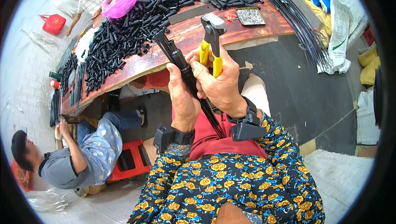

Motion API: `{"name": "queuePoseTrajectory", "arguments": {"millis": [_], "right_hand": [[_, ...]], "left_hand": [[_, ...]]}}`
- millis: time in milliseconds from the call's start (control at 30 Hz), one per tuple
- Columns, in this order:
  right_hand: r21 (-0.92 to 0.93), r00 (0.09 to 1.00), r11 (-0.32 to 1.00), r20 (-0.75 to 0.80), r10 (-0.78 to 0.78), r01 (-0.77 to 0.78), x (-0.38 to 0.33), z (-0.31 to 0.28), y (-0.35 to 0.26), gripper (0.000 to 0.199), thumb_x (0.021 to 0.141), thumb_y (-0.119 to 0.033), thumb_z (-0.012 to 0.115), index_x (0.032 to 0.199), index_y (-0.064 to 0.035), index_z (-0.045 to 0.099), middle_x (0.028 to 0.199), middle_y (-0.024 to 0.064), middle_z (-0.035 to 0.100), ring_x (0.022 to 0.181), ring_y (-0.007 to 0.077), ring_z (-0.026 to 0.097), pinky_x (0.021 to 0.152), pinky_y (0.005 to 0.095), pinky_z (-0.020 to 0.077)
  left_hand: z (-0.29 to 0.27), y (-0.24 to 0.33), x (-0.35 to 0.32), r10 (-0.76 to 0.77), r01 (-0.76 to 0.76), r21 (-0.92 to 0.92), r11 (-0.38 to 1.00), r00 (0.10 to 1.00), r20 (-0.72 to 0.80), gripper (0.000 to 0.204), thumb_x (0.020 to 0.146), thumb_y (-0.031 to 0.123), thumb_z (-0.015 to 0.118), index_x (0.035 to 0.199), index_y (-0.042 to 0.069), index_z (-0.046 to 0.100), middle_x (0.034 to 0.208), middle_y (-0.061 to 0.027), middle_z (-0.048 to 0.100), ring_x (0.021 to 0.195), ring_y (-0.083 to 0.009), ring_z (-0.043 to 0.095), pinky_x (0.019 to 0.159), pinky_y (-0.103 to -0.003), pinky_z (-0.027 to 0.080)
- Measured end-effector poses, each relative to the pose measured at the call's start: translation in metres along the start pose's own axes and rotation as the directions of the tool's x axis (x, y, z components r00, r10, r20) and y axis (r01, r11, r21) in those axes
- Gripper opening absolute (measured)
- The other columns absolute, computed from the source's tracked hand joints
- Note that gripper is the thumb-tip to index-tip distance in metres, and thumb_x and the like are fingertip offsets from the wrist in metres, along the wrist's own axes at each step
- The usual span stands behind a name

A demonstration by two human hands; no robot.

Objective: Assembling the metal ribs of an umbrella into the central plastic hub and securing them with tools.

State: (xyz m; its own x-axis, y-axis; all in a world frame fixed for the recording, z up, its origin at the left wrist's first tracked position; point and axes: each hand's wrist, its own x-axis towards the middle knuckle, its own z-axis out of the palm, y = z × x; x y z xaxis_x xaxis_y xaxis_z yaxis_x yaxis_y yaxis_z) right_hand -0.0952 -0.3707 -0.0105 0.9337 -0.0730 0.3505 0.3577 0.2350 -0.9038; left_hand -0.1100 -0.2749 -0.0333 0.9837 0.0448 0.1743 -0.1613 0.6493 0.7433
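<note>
In front of my lap, my left hand (182, 98) is closed round a bundle of thin black rods (212, 118). The bundle slants from upper left down toward my lap. Around its upper part sits a black tubular sleeve (180, 60). My right hand (220, 84) grips a pair of pliers (212, 38) with yellow handles and a dark head pointing up. A pale, clear-looking piece (216, 21) is at the head; I cannot tell whether it is part of the tool. The right fingers also reach the bundle beside my left hand, their tips partly hidden.
A reddish wooden table (231, 34) carries a large heap of black tubes (119, 44), a pink plastic bag (123, 1), a flat metal bar (189, 14) and a tray of small parts (251, 16). Long black rods (288, 13) hang off its right side. A co-worker (78, 158) sits at left.
</note>
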Motion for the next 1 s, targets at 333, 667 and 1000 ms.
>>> {"name": "queuePoseTrajectory", "arguments": {"millis": [333, 667, 1000], "right_hand": [[0.131, 0.997, 0.99, 0.053, 0.049, -0.056, -0.004, -0.002, 0.002, 0.012, 0.09, -0.001, 0.06, 0.101, -0.003, 0.057, 0.073, 0.0004, 0.057, 0.05, 0.0028, 0.05, 0.041, 0.0202, 0.0404], [0.218, 0.99, 0.968, 0.099, 0.102, -0.122, -0.004, -0.005, 0.001, 0.012, 0.09, 0.001, 0.057, 0.101, -0.0003, 0.055, 0.073, 0.0019, 0.057, 0.048, 0.0041, 0.051, 0.039, 0.0201, 0.0412], [0.199, 0.989, 0.971, 0.09, 0.117, -0.133, -0.003, -0.004, 0.004, 0.01, 0.091, 0.0, 0.058, 0.101, -0.0009, 0.056, 0.073, 0.0014, 0.057, 0.048, 0.0042, 0.051, 0.039, 0.0204, 0.041]], "left_hand": [[0.009, 0.003, 0.0, -0.019, 0.029, 0.086, 0.996, 0.993, -0.12, 0.061, 0.099, 0.055, 0.034, 0.122, 0.002, 0.055, 0.087, -0.0019, 0.055, 0.074, -0.0103, 0.05, 0.063, -0.025, 0.039], [0.005, 0.003, 0.001, -0.058, 0.066, 0.09, 0.994, 0.994, -0.089, 0.069, 0.099, 0.058, 0.031, 0.12, -0.003, 0.056, 0.076, 0.0006, 0.057, 0.052, -0.0061, 0.041, 0.043, -0.021, 0.028], [0.001, 0.002, 0.003, -0.044, 0.06, 0.149, 0.987, 0.993, -0.106, 0.07, 0.097, 0.06, 0.033, 0.123, -0.001, 0.054, 0.058, 0.0021, 0.046, 0.047, -0.0068, 0.041, 0.042, -0.022, 0.031]]}}
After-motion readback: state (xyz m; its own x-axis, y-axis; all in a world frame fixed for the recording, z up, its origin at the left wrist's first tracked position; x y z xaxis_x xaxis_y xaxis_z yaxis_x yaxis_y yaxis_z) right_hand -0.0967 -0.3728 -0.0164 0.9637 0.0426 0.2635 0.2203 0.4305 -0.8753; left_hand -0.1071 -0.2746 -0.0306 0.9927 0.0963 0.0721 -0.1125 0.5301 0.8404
